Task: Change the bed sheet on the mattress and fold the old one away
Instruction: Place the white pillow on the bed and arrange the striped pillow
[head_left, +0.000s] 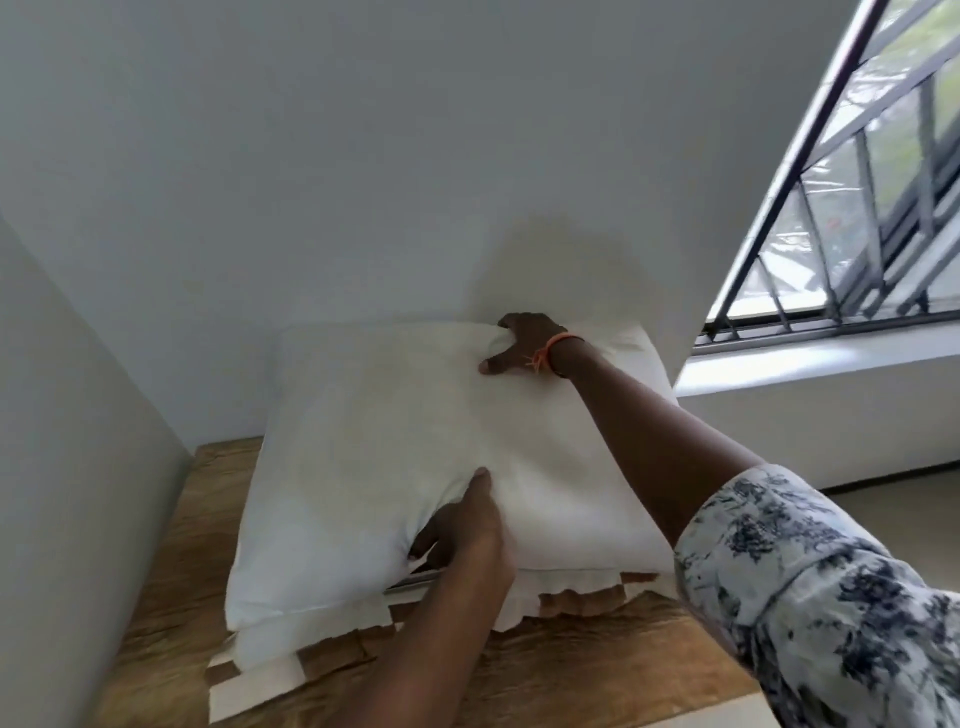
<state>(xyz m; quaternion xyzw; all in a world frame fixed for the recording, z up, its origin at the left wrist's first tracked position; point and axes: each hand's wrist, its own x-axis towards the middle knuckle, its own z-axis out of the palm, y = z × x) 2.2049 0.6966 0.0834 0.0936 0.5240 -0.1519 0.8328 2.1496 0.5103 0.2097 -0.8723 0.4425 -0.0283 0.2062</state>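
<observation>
A big white pillow (395, 441) lies at the head of the bed, against the back wall. My left hand (462, 525) grips its near edge, thumb on top and fingers tucked under. My right hand (524, 345) clutches the far top edge near the wall; an orange band is on that wrist. Beneath it lies a second white pillow (566, 584), mostly hidden. Both rest on a brown patterned bed sheet (171, 597) with white and brown checks near the pillows, covering the mattress.
White walls close the bed in on the left (62, 415) and at the back. A barred window (857, 197) with a white sill (810, 364) is at the right. Beige floor (904, 504) shows beside the bed under the window.
</observation>
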